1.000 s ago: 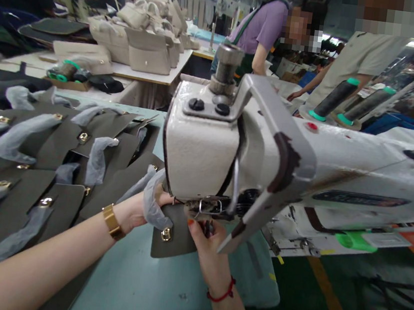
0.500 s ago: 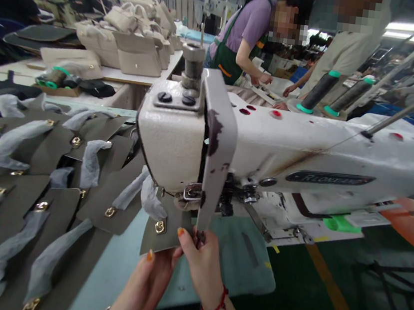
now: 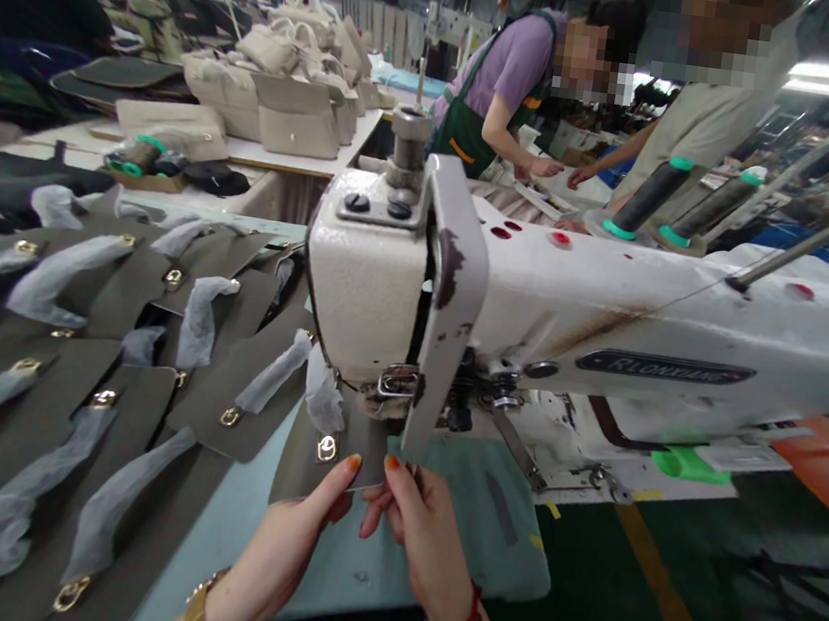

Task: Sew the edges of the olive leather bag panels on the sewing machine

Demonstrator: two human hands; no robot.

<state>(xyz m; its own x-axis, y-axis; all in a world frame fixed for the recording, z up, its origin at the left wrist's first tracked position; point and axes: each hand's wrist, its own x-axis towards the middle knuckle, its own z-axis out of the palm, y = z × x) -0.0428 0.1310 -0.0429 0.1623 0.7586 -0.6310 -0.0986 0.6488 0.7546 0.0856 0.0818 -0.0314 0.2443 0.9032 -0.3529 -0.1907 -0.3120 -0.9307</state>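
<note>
A dark olive leather piece (image 3: 306, 458) with a gold clasp and a plastic-wrapped tab lies under the head of a white sewing machine (image 3: 535, 315). My left hand (image 3: 297, 528) pinches the near edge of this piece from the left, thumb on top. My right hand (image 3: 418, 528) pinches the same edge just to the right, below the machine's metal guard. Both hands are closed on the piece. The needle area is hidden behind the guard.
Several more olive pieces (image 3: 73, 380) with gold clasps and plastic-wrapped tabs lie spread on the pale blue table (image 3: 368, 567) to the left. Beige handbags (image 3: 289, 104) stand on a table behind. Two people work at the back right. Thread cones (image 3: 647, 198) sit beyond the machine.
My left hand came out from under the machine head on the left and now grips the piece's near edge beside my right hand. The view shifted slightly.
</note>
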